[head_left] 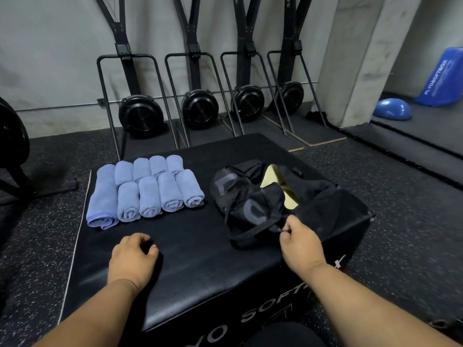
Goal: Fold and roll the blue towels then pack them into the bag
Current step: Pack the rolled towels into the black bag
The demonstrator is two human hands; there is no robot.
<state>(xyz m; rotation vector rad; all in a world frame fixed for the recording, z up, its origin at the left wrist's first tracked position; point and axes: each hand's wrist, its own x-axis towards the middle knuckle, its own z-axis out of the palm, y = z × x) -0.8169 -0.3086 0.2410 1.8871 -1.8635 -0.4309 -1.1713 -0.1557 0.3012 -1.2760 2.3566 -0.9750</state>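
Right hand (299, 240) pinches the bag (263, 196) zipper; left hand (134, 256) rests loose, holding nothing. Open the bag wide before packing rolled towels (147, 191).

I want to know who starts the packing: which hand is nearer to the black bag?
The right hand: it pinches a strap at the near end of the black bag. The left hand rests on the black box, apart from the bag, nearer the rolled blue towels.
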